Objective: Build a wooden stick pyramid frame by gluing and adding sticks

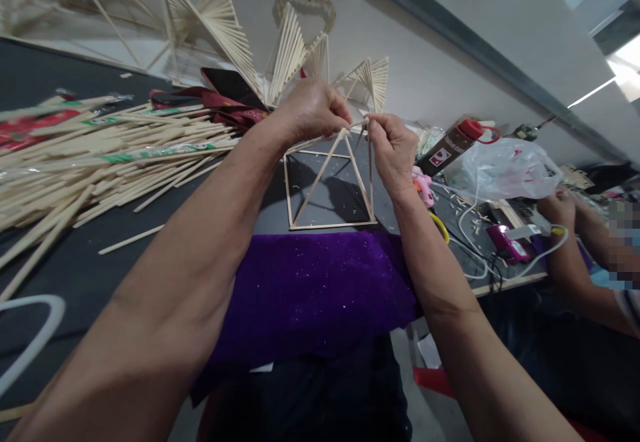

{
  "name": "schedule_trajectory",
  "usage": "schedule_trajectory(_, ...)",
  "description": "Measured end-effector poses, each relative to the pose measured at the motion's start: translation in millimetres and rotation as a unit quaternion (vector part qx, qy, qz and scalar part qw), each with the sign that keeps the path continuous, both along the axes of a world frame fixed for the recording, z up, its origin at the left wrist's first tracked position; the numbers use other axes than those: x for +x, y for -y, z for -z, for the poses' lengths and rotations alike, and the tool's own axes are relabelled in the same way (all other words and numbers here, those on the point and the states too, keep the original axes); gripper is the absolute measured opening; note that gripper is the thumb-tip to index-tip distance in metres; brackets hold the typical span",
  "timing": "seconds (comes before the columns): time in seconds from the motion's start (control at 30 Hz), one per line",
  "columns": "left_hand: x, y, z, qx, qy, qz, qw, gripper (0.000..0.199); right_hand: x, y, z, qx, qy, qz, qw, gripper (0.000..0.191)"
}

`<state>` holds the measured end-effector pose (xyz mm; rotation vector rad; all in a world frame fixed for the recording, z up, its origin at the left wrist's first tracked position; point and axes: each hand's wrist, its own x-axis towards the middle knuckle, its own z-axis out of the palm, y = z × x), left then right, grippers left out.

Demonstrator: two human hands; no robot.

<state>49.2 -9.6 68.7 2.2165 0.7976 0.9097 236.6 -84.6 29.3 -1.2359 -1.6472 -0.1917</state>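
- Bare forearms point(185, 275) come nearest, stretching past both sides of a purple cloth point(320, 289), speckled with pale bits, at the near edge of the dark table point(75, 269).
- Just beyond the cloth stands the stick frame point(333, 227), its four-sided base on the tabletop, slanting sticks rising from it.
- And up at the top, here's the key line: a thin stick point(358, 124) spans the small gap between the hands, its long axis running left to right, right beside the frame's peak.
- Left hand point(313, 110) is the closer of the two to that peak, fingertips pinching the stick's left end.
- Right hand point(397, 152) has thumb and finger pressed together on the other end, above the frame's right side.
- Containers now! Off to the right, a dark bottle point(443, 152) leans under its red lid, contents hidden; beside it, a crumpled plastic bag point(510, 169), and what's inside can't be told.
- Over on the left, printed plastic wrappers point(160, 153) lie among a broad pile of loose sticks point(125, 185), some sticks apparently sleeved inside.
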Motion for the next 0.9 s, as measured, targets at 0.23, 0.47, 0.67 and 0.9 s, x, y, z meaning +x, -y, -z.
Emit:
schedule_trajectory(0.23,-0.4,1.0,-0.8,0.023,-0.021,-0.008,0.999,0.015,2.6,-1.9,1.2,0.017,0.015,-0.005,1.000,0.024)
schedule_trajectory(0.47,0.1,-1.3,0.9,0.028,-0.025,-0.001,0.999,0.018,5.1,-2.5,1.5,0.006,0.031,-0.002,1.000,0.022)
schedule_trajectory(0.67,-0.2,-1.2,1.0,0.030,-0.029,-0.003,0.999,0.017,5.5,-1.6,1.2,0.014,0.049,0.005,0.999,0.021)
schedule_trajectory(0.9,1.4,-2.2,2.3,0.032,-0.025,0.003,0.999,0.019,7.2,-0.8,2.9,0.012,0.049,-0.024,0.998,0.027)
